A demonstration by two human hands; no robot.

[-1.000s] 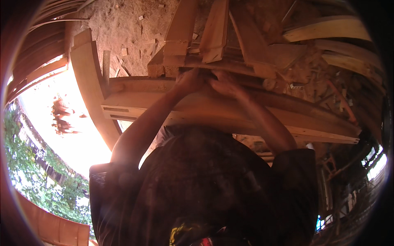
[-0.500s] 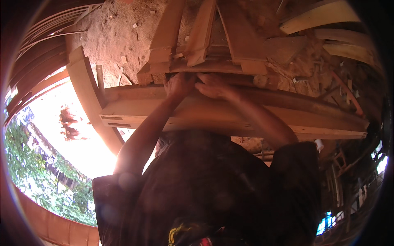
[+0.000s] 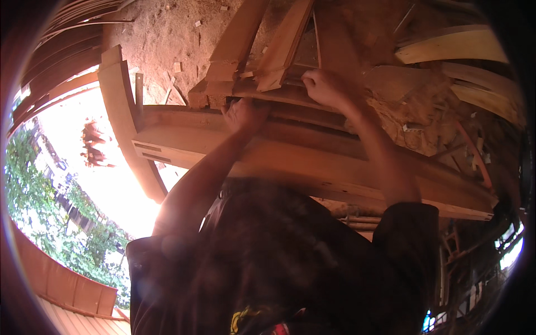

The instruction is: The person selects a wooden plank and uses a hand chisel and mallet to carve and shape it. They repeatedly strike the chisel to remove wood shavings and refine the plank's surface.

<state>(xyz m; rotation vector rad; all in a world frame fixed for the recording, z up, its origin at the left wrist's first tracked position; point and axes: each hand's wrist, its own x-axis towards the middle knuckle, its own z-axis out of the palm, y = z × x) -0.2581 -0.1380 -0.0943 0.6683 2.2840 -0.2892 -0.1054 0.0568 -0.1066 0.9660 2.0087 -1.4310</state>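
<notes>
My left hand (image 3: pixel 245 115) is curled at the gap between a long wooden beam (image 3: pixel 279 159) and the stacked wood on its far side; its fingertips are partly hidden, and what they hold cannot be made out. Farther to the right, my right hand (image 3: pixel 321 86) is raised above the far edge of the stack, fingers closed in a pinch-like shape. Anything in that pinch is too small to tell. Two slots are cut into the beam's left end. Beyond my hands, a wide board (image 3: pixel 239 42) and a narrower board (image 3: pixel 285 50) slope away from me.
An upright-looking plank (image 3: pixel 124 106) crosses the beam's left end. Curved pale timbers (image 3: pixel 452 44) lie at the far right. Sawdust and wood scraps cover the ground (image 3: pixel 162 44). Bright daylight and green foliage (image 3: pixel 33 184) show at the left.
My right hand has come away from my left hand, moving right and farther off. My left hand stays at the gap. The view has tilted slightly.
</notes>
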